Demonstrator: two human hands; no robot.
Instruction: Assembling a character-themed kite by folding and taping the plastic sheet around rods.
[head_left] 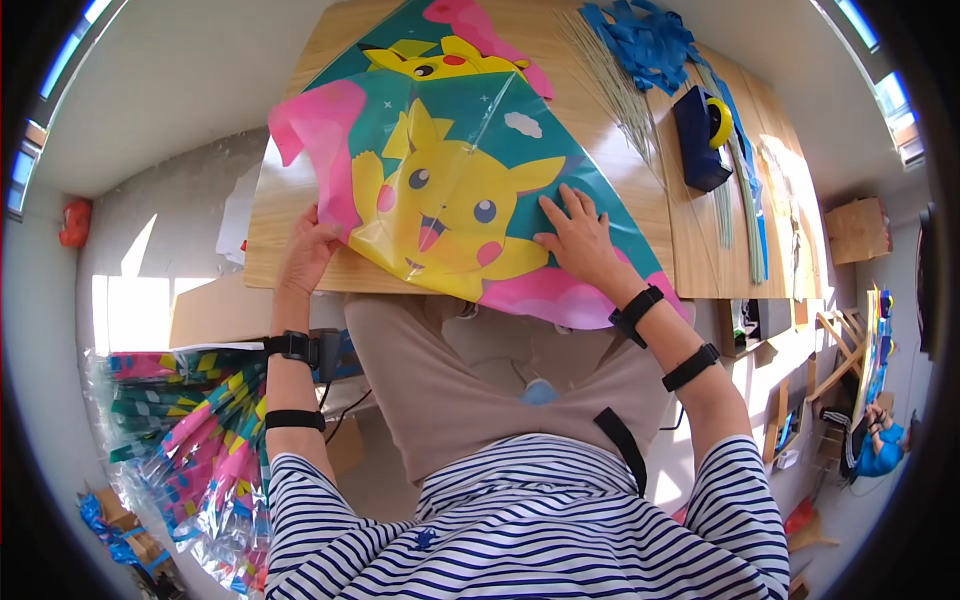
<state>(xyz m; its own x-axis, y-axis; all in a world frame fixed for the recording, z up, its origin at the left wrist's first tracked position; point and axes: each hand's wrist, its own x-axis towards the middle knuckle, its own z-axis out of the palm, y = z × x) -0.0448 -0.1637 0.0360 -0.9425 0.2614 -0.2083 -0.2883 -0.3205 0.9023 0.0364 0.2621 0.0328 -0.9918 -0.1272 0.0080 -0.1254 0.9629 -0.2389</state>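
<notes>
A printed plastic kite sail (455, 190) lies at the table's front edge, its lower border hanging over toward my lap. It shows a yellow cartoon animal on green and pink, with shiny creases down it. My left hand (312, 250) pinches the sail's left edge between thumb and fingers. My right hand (580, 235) rests on the sail's right side, fingers spread and palm down. A second sail (435, 62) with the same print lies beyond, partly covered by the first.
On the wooden table (620, 190) at right stand a dark blue tape dispenser (697, 145) with yellow tape, thin sticks (615, 85) and a heap of blue strips (640, 40). Many printed sheets (190, 440) hang low at left. Another person (882, 440) in blue sits far right.
</notes>
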